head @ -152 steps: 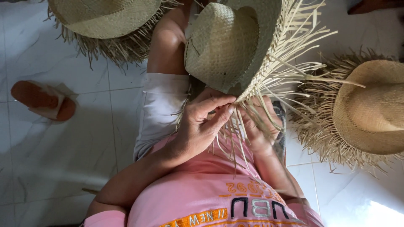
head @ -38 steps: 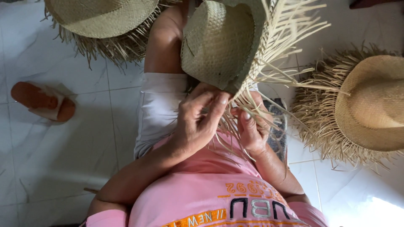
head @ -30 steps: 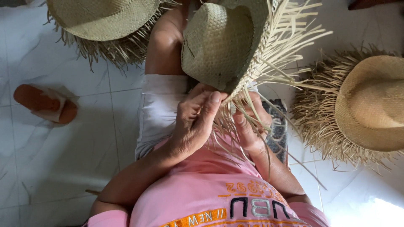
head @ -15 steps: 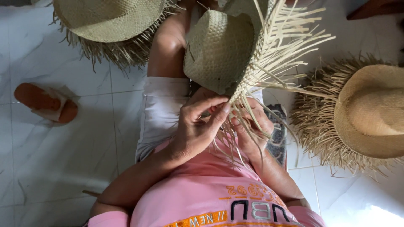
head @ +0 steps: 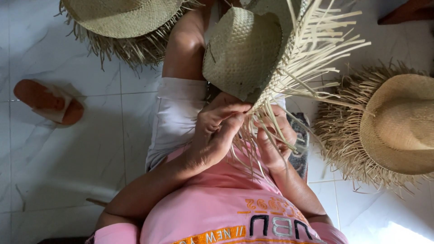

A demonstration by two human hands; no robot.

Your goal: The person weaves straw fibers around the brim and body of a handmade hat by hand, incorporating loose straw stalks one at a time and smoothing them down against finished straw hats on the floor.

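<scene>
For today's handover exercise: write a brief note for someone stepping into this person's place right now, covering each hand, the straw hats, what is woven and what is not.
Left hand: fingers pinched on loose strips at the brim edge of the unfinished hat.
Right hand: grip closed on a bundle of the same strips.
The hat rests over the lap, crown woven.
Left undone: its brim strips stick out loose and unwoven.
Two more hats with ragged fringes lie on the tiled floor: one at top left, one at right. A sandal lies at left.
</scene>
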